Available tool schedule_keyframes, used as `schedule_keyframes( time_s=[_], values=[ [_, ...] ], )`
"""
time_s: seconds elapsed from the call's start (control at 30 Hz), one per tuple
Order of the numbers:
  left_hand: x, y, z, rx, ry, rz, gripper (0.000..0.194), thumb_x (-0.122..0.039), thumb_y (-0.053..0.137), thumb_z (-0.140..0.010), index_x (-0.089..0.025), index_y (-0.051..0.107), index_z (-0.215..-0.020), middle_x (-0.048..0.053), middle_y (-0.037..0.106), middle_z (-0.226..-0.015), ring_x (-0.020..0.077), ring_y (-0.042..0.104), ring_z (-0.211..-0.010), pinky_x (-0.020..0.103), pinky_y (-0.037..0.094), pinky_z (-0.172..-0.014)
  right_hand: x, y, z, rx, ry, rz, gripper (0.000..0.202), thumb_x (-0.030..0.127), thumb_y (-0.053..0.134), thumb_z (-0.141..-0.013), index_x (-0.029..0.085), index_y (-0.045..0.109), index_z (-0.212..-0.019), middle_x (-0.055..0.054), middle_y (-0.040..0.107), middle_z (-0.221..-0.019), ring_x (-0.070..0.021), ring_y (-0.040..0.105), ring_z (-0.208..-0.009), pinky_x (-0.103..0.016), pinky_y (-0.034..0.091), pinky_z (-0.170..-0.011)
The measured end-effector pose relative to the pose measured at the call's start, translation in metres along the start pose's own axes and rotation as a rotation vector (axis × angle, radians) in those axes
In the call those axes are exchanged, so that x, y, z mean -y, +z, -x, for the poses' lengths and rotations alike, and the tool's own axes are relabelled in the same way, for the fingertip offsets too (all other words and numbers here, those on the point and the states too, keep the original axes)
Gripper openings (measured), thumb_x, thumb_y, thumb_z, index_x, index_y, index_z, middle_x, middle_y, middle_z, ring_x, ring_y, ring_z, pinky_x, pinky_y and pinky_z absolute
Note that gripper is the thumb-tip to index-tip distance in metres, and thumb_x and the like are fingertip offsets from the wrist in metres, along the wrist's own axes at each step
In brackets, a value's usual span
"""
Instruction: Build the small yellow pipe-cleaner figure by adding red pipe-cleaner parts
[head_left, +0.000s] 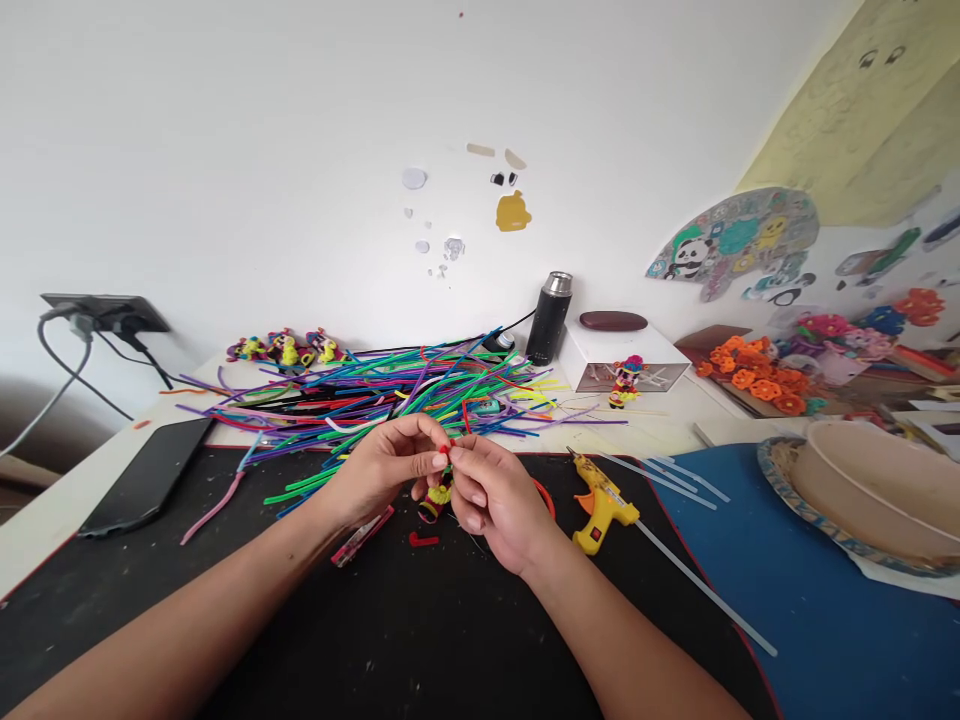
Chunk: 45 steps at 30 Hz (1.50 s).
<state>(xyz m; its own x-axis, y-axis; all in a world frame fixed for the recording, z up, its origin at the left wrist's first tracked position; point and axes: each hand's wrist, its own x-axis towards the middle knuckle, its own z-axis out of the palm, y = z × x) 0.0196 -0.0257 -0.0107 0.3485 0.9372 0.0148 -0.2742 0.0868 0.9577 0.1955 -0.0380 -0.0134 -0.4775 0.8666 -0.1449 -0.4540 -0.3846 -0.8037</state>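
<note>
My left hand (394, 465) is closed in a pinch on a small red pipe cleaner piece (444, 455) with a bit of green by it. From the other side, my right hand (499, 490) pinches the same piece, its other fingers curled. Just below the fingertips is a small yellow, red and dark pipe cleaner figure (433, 503), partly covered by the hands; whether a finger touches it I cannot tell. A short bent red piece (424, 540) lies on the black mat (420, 640) nearer to me. Left of it lies a slim pink-red tool (362, 537), partly behind my left wrist.
A heap of coloured pipe cleaners (450, 385) spreads behind my hands. To the right lies a yellow glue gun (600, 505) with a long glue stick. Finished-looking figures (285, 348), a black flask (550, 320), a phone (146, 480) and a bowl (885, 490) surround the mat.
</note>
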Motion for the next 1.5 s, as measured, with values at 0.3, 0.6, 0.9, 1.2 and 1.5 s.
schedule_keyframes(
  time_s=[0.3, 0.6, 0.9, 1.2, 1.5],
  values=[
    [-0.022, -0.001, 0.003, -0.114, 0.185, -0.338, 0.02, -0.035, 0.086, -0.083, -0.019, 0.074, -0.087, 0.007, 0.074, -0.107, 0.0229, 0.069, -0.103, 0.033, 0.056, -0.091, -0.007, -0.006, -0.004, -0.09, -0.206, 0.26, 0.04, 0.057, 0.076, -0.087, 0.021, 0.058, -0.091, 0.013, 0.043, -0.048, -0.0054, 0.039, -0.033, -0.018, 0.023, -0.036],
    [-0.019, 0.002, 0.005, -0.2, 0.192, -0.586, 0.021, -0.04, 0.078, -0.086, -0.021, 0.07, -0.091, 0.002, 0.073, -0.084, 0.0192, 0.069, -0.078, 0.031, 0.056, -0.075, -0.008, -0.009, -0.004, -0.116, -0.271, 0.371, 0.035, 0.054, 0.071, -0.093, 0.021, 0.059, -0.095, 0.011, 0.048, -0.057, -0.0048, 0.041, -0.035, -0.018, 0.026, -0.036],
    [-0.024, 0.012, 0.01, -0.204, 0.207, -0.84, 0.019, -0.041, 0.071, -0.089, -0.022, 0.072, -0.087, 0.002, 0.075, -0.08, 0.0202, 0.069, -0.073, 0.028, 0.052, -0.07, -0.009, -0.007, -0.004, -0.151, -0.293, 0.437, 0.03, 0.05, 0.07, -0.093, 0.021, 0.061, -0.095, 0.01, 0.05, -0.057, -0.0059, 0.042, -0.036, -0.019, 0.029, -0.038],
    [-0.025, 0.006, 0.009, -0.109, 0.069, -0.631, 0.031, -0.05, 0.075, -0.089, -0.021, 0.074, -0.102, 0.005, 0.076, -0.092, 0.0224, 0.07, -0.082, 0.03, 0.054, -0.073, -0.007, -0.006, -0.004, -0.193, -0.303, 0.443, 0.027, 0.046, 0.068, -0.093, 0.021, 0.06, -0.087, 0.01, 0.049, -0.052, -0.0058, 0.039, -0.035, -0.021, 0.034, -0.04],
    [-0.034, 0.004, 0.009, -0.032, 0.01, -0.677, 0.033, -0.053, 0.073, -0.089, -0.02, 0.073, -0.087, 0.001, 0.07, -0.074, 0.0181, 0.062, -0.068, 0.027, 0.049, -0.064, -0.011, -0.008, -0.005, -0.189, -0.329, 0.458, 0.026, 0.043, 0.069, -0.093, 0.021, 0.058, -0.084, 0.011, 0.048, -0.051, -0.0057, 0.038, -0.036, -0.021, 0.034, -0.041]
  ],
)
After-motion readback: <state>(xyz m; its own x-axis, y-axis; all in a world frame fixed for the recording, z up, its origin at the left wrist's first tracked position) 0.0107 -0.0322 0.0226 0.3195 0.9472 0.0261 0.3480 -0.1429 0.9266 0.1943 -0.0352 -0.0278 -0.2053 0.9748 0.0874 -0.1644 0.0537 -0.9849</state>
